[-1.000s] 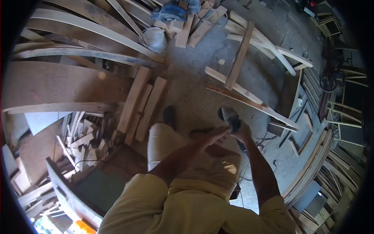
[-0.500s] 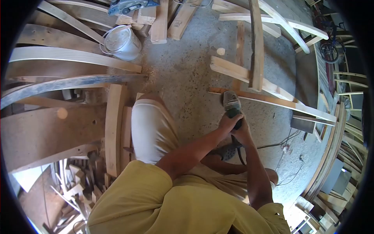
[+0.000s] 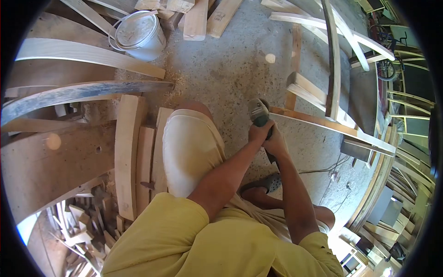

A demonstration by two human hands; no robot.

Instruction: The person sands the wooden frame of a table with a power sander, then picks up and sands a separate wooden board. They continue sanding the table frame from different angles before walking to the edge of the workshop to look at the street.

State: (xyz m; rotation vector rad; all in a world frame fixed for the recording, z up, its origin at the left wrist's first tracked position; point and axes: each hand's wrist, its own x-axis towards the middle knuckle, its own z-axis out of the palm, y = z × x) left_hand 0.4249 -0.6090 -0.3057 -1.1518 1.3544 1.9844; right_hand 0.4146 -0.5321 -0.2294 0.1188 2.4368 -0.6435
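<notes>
An angle grinder [image 3: 260, 113] with a dark body and metal head is gripped in both my hands, in front of my bent knee. My left hand [image 3: 259, 132] wraps round its body, close to the head. Just beside it, my right hand [image 3: 275, 142] closes on the rear part of the tool. The grinder's head is at the near left end of a long thin wooden strip [image 3: 314, 122]; whether they touch I cannot tell. A thick pale beam [image 3: 309, 91] lies beyond that strip, with a darker upright board [image 3: 333, 69] across it.
A white bucket [image 3: 140, 37] stands at the upper left by wood blocks [image 3: 196, 21]. Curved planks [image 3: 87, 94] reach in from the left. A cable [image 3: 318, 171] runs over the concrete floor [image 3: 221, 69] at right. Scrap wood [image 3: 76, 226] lies lower left.
Both hands and the grinder have moved left and slightly up in the view, toward the strip's end. The camera view has shifted, and my bent knee appears further right.
</notes>
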